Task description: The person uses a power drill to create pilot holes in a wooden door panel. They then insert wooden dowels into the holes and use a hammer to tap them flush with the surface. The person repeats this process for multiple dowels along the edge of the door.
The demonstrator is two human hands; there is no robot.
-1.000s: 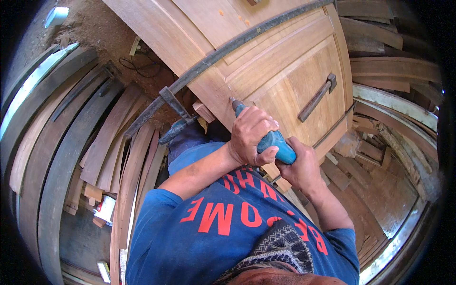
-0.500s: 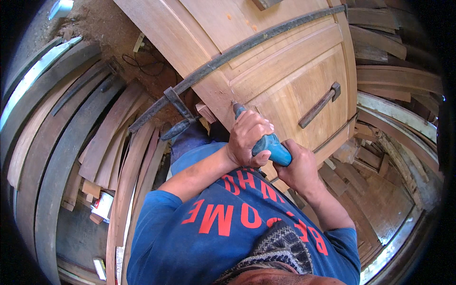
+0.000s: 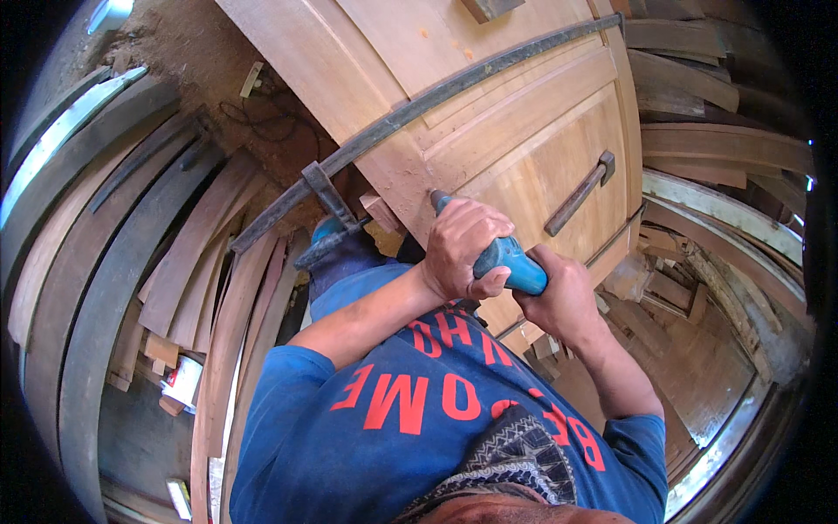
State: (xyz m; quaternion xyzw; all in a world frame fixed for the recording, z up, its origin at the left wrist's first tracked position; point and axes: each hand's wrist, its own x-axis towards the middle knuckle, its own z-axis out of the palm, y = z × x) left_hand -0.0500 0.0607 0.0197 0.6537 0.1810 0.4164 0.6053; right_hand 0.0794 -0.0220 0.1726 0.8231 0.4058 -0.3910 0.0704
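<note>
A teal power drill [image 3: 517, 267] is in both my hands, its dark chuck end against the near corner of a panelled wooden door [image 3: 502, 140]. My left hand [image 3: 467, 249] is wrapped over the front of the drill body. Round the drill's rear part, my right hand [image 3: 559, 293] is closed. Small wood shavings lie on the wood around the chuck. The bit itself is too small to make out. A dark metal bar clamp [image 3: 410, 106] crosses the door just beyond the drill.
On the door to the right lies a hammer [image 3: 574, 201]. Long boards [image 3: 96, 288] are stacked at the left, more planks [image 3: 724, 144] at the right. A white container [image 3: 182, 382] sits among the left boards. Dark cable [image 3: 262, 118] lies on the ground.
The drill's rear end and my right hand have shifted slightly right and up. My left hand stays on the drill body, and the view has moved a little.
</note>
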